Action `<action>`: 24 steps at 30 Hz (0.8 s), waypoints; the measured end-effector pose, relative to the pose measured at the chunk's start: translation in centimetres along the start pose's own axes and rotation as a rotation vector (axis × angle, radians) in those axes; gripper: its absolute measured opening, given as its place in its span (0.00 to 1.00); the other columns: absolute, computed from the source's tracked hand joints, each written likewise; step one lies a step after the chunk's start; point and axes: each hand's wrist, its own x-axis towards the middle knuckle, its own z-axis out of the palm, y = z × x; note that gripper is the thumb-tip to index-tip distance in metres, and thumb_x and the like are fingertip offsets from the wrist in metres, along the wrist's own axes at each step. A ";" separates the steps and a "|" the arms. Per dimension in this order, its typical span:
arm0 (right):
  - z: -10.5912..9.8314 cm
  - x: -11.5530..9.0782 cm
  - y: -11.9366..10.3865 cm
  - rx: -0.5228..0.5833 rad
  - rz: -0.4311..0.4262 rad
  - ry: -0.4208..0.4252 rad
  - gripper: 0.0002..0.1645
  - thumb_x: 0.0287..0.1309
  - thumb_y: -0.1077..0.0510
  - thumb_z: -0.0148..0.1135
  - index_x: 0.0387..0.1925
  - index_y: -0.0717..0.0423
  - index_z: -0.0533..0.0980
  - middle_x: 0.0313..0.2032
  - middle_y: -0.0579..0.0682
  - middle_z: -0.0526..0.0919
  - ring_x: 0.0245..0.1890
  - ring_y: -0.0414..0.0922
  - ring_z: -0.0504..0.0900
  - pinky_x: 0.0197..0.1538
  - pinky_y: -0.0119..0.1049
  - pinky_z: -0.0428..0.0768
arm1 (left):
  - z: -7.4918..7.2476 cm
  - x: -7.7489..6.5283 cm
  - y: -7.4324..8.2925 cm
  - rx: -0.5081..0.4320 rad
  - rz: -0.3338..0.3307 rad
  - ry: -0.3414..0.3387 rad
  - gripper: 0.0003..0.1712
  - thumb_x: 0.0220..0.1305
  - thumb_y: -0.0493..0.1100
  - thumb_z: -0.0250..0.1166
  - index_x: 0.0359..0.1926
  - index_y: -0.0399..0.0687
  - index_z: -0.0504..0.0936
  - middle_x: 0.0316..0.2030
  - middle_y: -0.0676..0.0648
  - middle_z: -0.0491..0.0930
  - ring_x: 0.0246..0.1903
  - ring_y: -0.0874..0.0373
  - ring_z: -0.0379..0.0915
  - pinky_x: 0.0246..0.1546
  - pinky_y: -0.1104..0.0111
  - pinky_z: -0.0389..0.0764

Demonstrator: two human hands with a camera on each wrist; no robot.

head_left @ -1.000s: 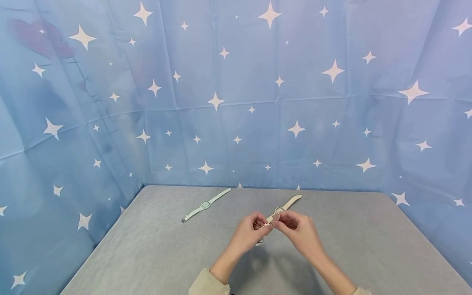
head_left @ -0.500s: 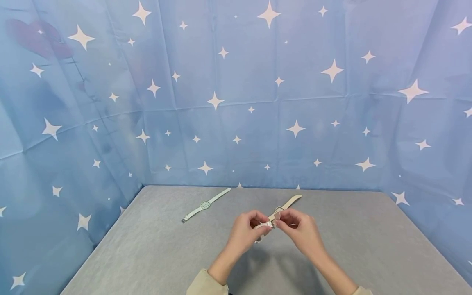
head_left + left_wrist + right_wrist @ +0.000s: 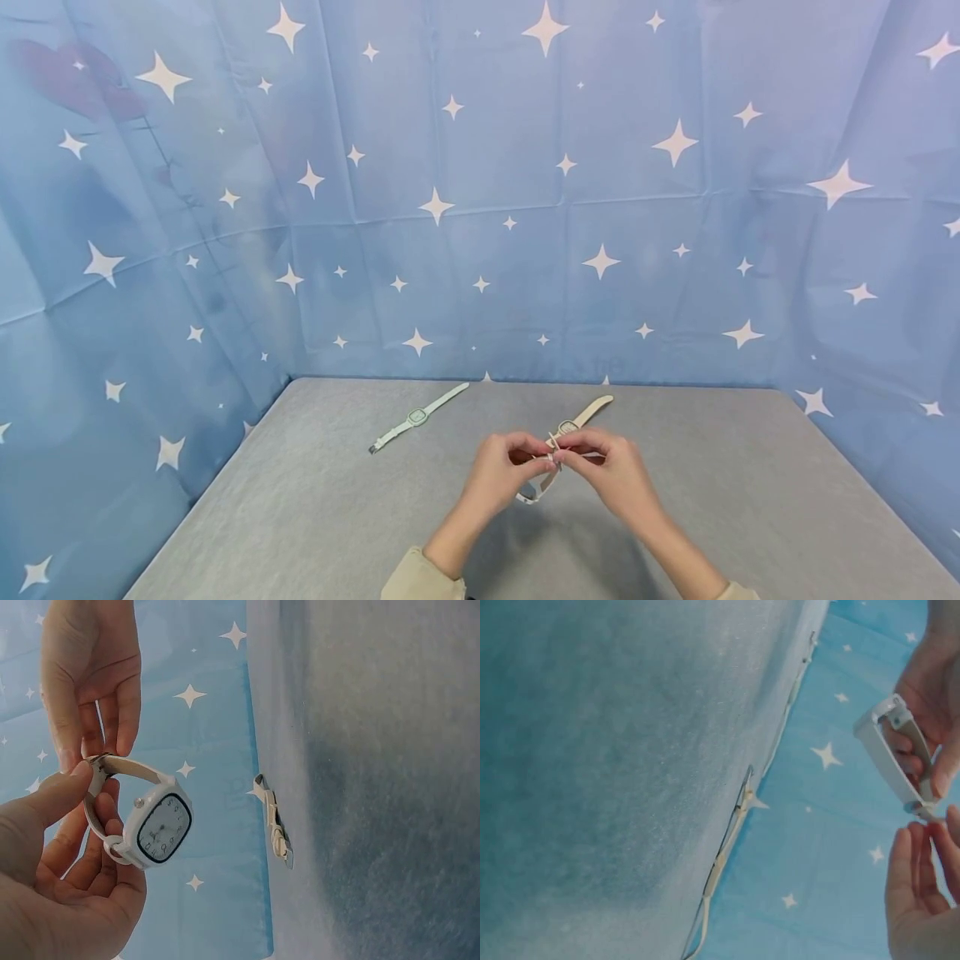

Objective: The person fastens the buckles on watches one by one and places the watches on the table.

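A white wristwatch (image 3: 163, 829) with a squarish case is held up above the table, its strap bent round into a loop. My left hand (image 3: 498, 471) grips the strap on the buckle side between thumb and fingers. From the right, my right hand (image 3: 607, 467) pinches the strap's other end right at the buckle (image 3: 99, 759), where the fingertips of both hands meet. The case hangs below the fingers in the head view, and its numbered dial faces the left wrist camera. Fingertips partly hide the buckle.
Just beyond the hands, a beige wristwatch (image 3: 592, 410) lies stretched out on the grey table (image 3: 300, 500). Farther left lies a mint-green wristwatch (image 3: 417, 417), also laid out straight. A blue curtain (image 3: 480, 250) with white stars stands behind the table and along its sides.
The strap end in my right fingers has moved left to the buckle, closing the gap between my fingertips. More of the strap loop now shows below. The other watches stay put.
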 end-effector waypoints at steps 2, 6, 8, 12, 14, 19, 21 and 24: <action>-0.1 0.0 0.0 0.040 0.006 -0.010 0.08 0.56 0.63 0.71 0.39 0.58 0.86 0.37 0.53 0.90 0.35 0.28 0.84 0.40 0.28 0.85 | -0.1 0.0 0.0 -0.044 -0.014 -0.008 0.06 0.58 0.38 0.73 0.35 0.39 0.89 0.32 0.41 0.88 0.26 0.70 0.78 0.29 0.78 0.77; -0.3 0.0 -0.1 0.105 0.015 -0.031 0.12 0.59 0.61 0.69 0.44 0.61 0.84 0.40 0.56 0.89 0.38 0.27 0.84 0.42 0.27 0.84 | -0.3 -0.1 0.1 -0.134 -0.048 -0.025 0.07 0.58 0.37 0.73 0.36 0.38 0.89 0.35 0.38 0.88 0.29 0.68 0.79 0.32 0.79 0.78; -0.3 0.0 -0.2 0.120 0.008 -0.033 0.13 0.60 0.61 0.68 0.47 0.61 0.84 0.41 0.56 0.89 0.39 0.27 0.84 0.42 0.27 0.84 | -0.4 -0.2 0.2 -0.171 -0.053 -0.036 0.07 0.58 0.37 0.73 0.37 0.37 0.88 0.36 0.37 0.88 0.29 0.68 0.79 0.32 0.79 0.78; -0.4 0.0 -0.2 0.116 -0.018 -0.016 0.13 0.61 0.60 0.68 0.48 0.55 0.82 0.39 0.52 0.88 0.38 0.29 0.84 0.41 0.29 0.84 | -0.6 -0.2 0.0 -0.207 -0.053 -0.064 0.09 0.59 0.36 0.72 0.39 0.34 0.87 0.38 0.34 0.87 0.31 0.69 0.79 0.34 0.79 0.79; -0.4 0.0 -0.2 0.115 -0.027 -0.005 0.12 0.61 0.60 0.67 0.47 0.53 0.81 0.38 0.51 0.88 0.38 0.30 0.84 0.40 0.29 0.84 | -0.6 -0.2 0.0 -0.218 -0.055 -0.079 0.09 0.60 0.36 0.71 0.40 0.33 0.87 0.39 0.33 0.87 0.31 0.69 0.79 0.35 0.79 0.79; -0.3 0.0 -0.3 0.120 -0.036 0.006 0.11 0.61 0.61 0.67 0.46 0.52 0.81 0.38 0.51 0.88 0.39 0.30 0.84 0.40 0.30 0.84 | -0.7 -0.2 -0.1 -0.248 -0.064 -0.104 0.10 0.61 0.35 0.70 0.41 0.31 0.86 0.40 0.31 0.86 0.31 0.70 0.79 0.36 0.79 0.79; -0.2 0.0 -0.3 0.121 -0.035 0.008 0.11 0.61 0.61 0.67 0.46 0.52 0.81 0.38 0.51 0.88 0.39 0.30 0.84 0.40 0.30 0.84 | -0.7 -0.2 -0.1 -0.256 -0.068 -0.108 0.10 0.61 0.35 0.70 0.41 0.30 0.86 0.40 0.30 0.86 0.31 0.71 0.79 0.36 0.79 0.79; -0.2 0.0 -0.3 0.126 -0.041 0.008 0.11 0.61 0.62 0.67 0.46 0.52 0.82 0.38 0.51 0.88 0.38 0.31 0.84 0.40 0.29 0.84 | -0.7 -0.2 -0.2 -0.256 -0.069 -0.110 0.10 0.61 0.35 0.70 0.41 0.30 0.86 0.40 0.30 0.86 0.31 0.71 0.79 0.36 0.80 0.79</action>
